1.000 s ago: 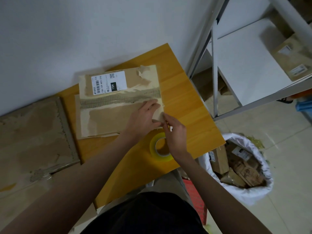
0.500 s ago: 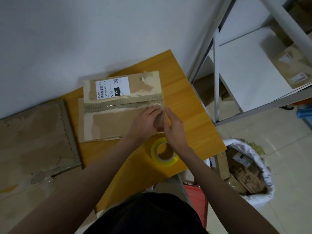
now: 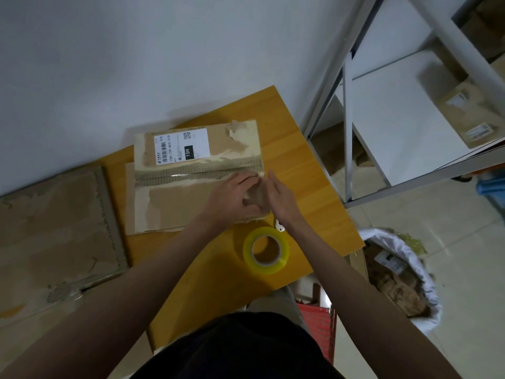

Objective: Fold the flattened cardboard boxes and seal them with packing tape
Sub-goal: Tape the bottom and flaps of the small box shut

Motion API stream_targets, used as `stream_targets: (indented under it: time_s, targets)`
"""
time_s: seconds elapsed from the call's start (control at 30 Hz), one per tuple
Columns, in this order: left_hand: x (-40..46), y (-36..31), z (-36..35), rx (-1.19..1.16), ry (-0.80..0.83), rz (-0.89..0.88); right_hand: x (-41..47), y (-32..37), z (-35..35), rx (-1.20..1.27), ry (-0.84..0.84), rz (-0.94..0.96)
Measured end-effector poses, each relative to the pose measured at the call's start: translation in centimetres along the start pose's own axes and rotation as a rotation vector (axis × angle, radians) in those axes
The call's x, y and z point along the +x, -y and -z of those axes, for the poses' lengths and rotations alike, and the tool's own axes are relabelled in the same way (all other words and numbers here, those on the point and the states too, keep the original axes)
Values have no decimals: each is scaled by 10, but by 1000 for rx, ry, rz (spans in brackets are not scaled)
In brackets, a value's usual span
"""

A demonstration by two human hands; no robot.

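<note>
A flattened cardboard box (image 3: 175, 198) with a white shipping label (image 3: 181, 146) lies on the orange wooden table (image 3: 300, 165). Its centre seam shows torn, rough paper and a short strip of clear tape. My left hand (image 3: 229, 199) rests palm down on the box's right end, fingers reaching the seam. My right hand (image 3: 281, 199) is at the box's right edge, fingers close together and touching the left hand's fingertips. Whether it pinches tape I cannot tell. A yellow roll of packing tape (image 3: 266, 250) lies flat on the table, just in front of both hands.
A large flattened cardboard sheet (image 3: 54, 231) lies left of the table. A white metal shelving unit (image 3: 404, 113) stands to the right, holding a labelled box (image 3: 472, 116). A white bag of cardboard scraps (image 3: 399, 274) sits on the floor, next to a red crate (image 3: 317, 329).
My right hand has moved up from near the tape roll to the box's right edge by the seam. My left hand slid slightly toward the seam. The view shifted a little.
</note>
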State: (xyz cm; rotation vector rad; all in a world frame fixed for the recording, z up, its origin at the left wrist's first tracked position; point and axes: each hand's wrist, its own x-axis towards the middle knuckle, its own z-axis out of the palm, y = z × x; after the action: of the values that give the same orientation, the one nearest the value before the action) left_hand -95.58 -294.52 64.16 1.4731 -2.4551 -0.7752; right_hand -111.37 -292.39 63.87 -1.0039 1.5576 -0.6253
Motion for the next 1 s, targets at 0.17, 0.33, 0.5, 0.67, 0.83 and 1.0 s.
stream_targets:
  time_s: [0.17,0.33,0.5,0.67,0.83,1.0]
  targets:
    - [22,12,4,149,80,13,8,-2,-11,-68,-10,176]
    - [32,18,1,230,206,22,29,-6,-5,-4,76,-11]
    - [48,19,14,193,111,18,44,12,3,60,45,67]
    - [62,16,26,216,88,70,52,28,-10,42,27,140]
    - [64,23,26,143,133,106,72,36,4,9,81,50]
    - [71,24,24,149,160,108,96,55,-3,-77,9,128]
